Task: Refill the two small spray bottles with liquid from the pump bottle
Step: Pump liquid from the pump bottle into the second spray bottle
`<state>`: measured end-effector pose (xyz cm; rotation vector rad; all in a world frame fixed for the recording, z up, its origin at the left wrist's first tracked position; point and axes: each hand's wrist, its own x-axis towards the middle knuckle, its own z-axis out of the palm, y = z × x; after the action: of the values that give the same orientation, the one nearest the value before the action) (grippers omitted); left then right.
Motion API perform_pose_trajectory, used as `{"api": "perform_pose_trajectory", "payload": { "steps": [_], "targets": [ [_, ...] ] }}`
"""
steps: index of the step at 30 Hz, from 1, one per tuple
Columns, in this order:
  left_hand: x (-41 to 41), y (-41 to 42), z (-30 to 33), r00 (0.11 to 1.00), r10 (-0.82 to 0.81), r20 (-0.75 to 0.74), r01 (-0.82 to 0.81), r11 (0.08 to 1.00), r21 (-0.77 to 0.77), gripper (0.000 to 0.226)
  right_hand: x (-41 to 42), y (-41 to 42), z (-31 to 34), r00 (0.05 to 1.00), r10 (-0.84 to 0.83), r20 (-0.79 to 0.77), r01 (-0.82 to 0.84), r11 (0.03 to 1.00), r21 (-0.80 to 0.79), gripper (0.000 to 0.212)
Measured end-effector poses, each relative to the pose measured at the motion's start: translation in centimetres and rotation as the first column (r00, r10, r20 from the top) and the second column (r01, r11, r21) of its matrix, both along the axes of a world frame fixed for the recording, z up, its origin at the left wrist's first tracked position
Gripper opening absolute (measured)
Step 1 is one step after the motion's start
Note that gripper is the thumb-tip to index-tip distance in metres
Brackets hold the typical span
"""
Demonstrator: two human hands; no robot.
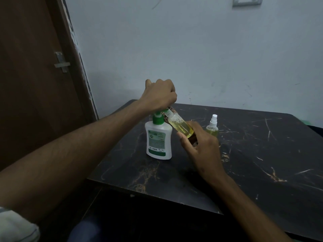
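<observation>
A white pump bottle with a green pump head stands upright on the dark marbled table. My left hand is closed over the top of the pump head. My right hand holds a small clear spray bottle with no cap, tilted, its open neck up against the pump's nozzle. Yellowish liquid fills much of it. A second small spray bottle, with its white spray cap on and yellowish liquid inside, stands upright just right of my right hand.
The table's near-left corner lies below the pump bottle. A brown door stands at the left, and a pale wall runs behind the table. The first bottle's spray cap is not visible.
</observation>
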<state>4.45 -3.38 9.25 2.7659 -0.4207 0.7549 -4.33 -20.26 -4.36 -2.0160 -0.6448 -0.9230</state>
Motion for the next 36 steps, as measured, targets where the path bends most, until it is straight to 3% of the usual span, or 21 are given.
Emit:
{"api": "perform_pose_trajectory", "payload": {
  "steps": [5,19,36],
  "targets": [
    [0.21,0.18,0.32,1.0,-0.009,0.011,0.009,1.0,0.012,0.013,-0.01,-0.17,-0.12,1.0,0.001,-0.001,-0.001,1.0,0.009,0.036],
    [0.27,-0.09,0.28,1.0,-0.011,0.009,0.011,1.0,0.019,0.024,0.07,-0.15,-0.1,1.0,-0.008,-0.018,0.008,1.0,-0.004,0.036],
    [0.09,0.08,0.1,1.0,-0.002,-0.006,0.002,1.0,-0.011,0.023,-0.09,-0.15,0.0,1.0,-0.017,-0.024,0.017,1.0,-0.013,0.037]
  ]
}}
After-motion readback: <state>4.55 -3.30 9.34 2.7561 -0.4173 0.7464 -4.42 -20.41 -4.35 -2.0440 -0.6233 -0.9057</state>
